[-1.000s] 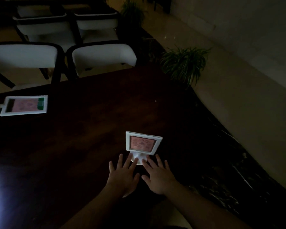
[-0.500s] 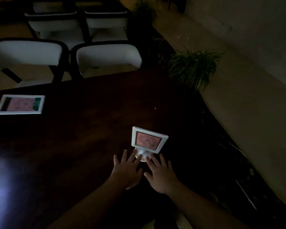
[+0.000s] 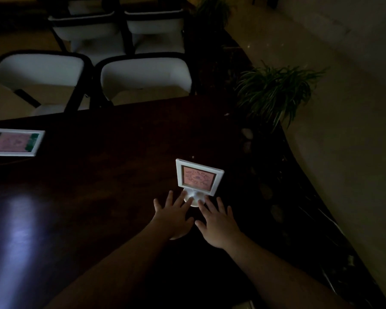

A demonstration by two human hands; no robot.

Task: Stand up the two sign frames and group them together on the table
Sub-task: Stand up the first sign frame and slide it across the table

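Note:
A white sign frame [image 3: 198,178] with a pink card stands upright on its round base [image 3: 194,198] near the right side of the dark wooden table [image 3: 94,197]. My left hand [image 3: 174,214] and my right hand [image 3: 217,224] lie flat on the table with fingers spread, and their fingertips touch the base from either side. A second white sign frame [image 3: 13,142] with a pink and green card lies flat at the table's far left; the picture edge cuts it off.
White chairs with dark frames [image 3: 143,76] stand along the table's far edge, with more behind them. A leafy potted plant [image 3: 274,90] sits just past the table's right corner. Pale floor [image 3: 343,152] lies to the right.
Both hands and the upright frame have slid a little farther away and to the right across the table. The flat frame has not moved.

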